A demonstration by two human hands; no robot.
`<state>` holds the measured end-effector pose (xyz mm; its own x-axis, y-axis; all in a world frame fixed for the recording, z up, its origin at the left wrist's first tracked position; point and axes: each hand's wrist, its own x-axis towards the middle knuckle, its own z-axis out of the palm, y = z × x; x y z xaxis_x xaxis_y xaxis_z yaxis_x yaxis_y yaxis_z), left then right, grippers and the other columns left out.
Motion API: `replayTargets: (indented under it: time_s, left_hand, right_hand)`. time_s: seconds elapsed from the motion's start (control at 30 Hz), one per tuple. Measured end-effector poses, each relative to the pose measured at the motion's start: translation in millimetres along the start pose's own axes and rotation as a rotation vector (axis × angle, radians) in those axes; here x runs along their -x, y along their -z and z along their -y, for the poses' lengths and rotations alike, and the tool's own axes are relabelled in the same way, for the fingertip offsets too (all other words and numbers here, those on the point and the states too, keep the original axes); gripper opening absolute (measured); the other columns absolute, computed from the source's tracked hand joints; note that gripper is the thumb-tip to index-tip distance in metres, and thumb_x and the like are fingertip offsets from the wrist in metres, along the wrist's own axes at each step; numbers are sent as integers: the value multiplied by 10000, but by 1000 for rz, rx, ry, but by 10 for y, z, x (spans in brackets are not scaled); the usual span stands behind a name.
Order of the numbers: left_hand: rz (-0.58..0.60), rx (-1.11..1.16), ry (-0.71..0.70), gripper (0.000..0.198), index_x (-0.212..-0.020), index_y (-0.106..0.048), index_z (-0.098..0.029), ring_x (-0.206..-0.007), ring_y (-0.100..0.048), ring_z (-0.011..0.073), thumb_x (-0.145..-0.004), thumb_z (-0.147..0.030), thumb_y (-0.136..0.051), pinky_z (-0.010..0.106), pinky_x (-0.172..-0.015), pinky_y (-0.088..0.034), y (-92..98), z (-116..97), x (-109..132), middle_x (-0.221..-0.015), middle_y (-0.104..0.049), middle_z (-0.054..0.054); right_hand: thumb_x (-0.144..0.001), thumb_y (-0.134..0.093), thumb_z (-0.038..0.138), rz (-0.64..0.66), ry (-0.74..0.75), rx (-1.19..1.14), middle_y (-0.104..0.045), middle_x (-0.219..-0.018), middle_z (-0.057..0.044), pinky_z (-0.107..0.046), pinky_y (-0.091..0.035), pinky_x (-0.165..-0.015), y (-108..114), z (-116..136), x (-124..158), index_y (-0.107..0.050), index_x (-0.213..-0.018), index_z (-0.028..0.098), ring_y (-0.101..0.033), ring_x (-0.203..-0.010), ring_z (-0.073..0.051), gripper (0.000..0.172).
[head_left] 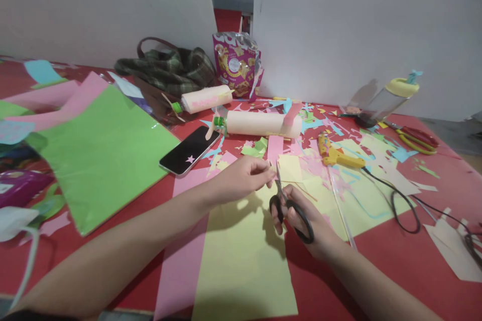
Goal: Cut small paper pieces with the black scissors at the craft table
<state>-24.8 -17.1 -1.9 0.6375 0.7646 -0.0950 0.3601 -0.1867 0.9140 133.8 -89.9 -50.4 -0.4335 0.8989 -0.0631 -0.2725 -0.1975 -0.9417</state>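
In my right hand (301, 215) is a pair of black-handled scissors (297, 213), its blades pointing away from me. My left hand (250, 175) is closed in a pinch just left of the blade tips; whatever small piece its fingertips hold is too small to make out. A pink paper strip (275, 148) lies right behind the fingertips. Beneath both hands is a sheet of yellow paper (244, 261), with pink paper (181, 251) along its left side. A black phone (184, 153) with a pink paper star on it lies beyond my left forearm.
Two paper-wrapped bottles (259, 124) lie at the back before a purple snack bag (237, 65). A yellow glue gun (339, 155) with a black cord, red-and-yellow-handled pliers (414, 140) and a clear cylinder (387, 103) are on the right. Green sheets (105, 150) cover the left.
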Motion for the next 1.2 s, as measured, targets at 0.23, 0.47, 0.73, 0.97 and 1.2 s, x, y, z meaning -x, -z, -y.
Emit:
replayTargets:
  time_s: [0.23,0.47,0.73,0.97,1.2]
  left_hand:
    - [37,62,42,278,-597,-460,-140,-482,-327,63,-774,-333,-369,187,-449,-252,-35,-3,0,-538,-378,-39]
    - [15,136,37,274,-596,-458,-144,-494,-358,72,-780,-320,-355,206,-496,-281,-87,27,-11,-534,-387,-40]
    - [-56,238,25,273,-555,-464,-144,-503,-366,76,-771,-289,-378,207,-513,-285,-157,43,-7,-511,-371,-45]
    - [-165,313,57,283,-515,-461,-152,-444,-402,70,-756,-286,-398,200,-469,-313,-284,43,13,-456,-405,-48]
    - [-90,494,68,292,-570,-419,-163,-347,-457,81,-795,-331,-339,202,-393,-335,-381,77,41,-425,-484,-41]
  right_hand:
    - [-753,-468,435,8,17,-6,-469,-734,-10,-265,-355,-569,1,11,10,-361,-789,212,-457,-595,-113,250]
    - [-763,-461,425,-4,21,-12,-461,-704,-2,-265,-352,-577,-10,13,8,-364,-800,208,-469,-613,-121,240]
    - [-760,-458,432,1,43,-29,-462,-756,-10,-273,-359,-597,-40,33,5,-377,-804,215,-476,-605,-119,236]
    - [-783,-414,431,-23,43,74,-454,-687,8,-287,-355,-614,-51,27,15,-373,-816,214,-461,-594,-124,224]
    - [-783,-396,447,-64,38,147,-420,-716,13,-280,-363,-598,-86,28,21,-343,-809,221,-461,-593,-116,234]
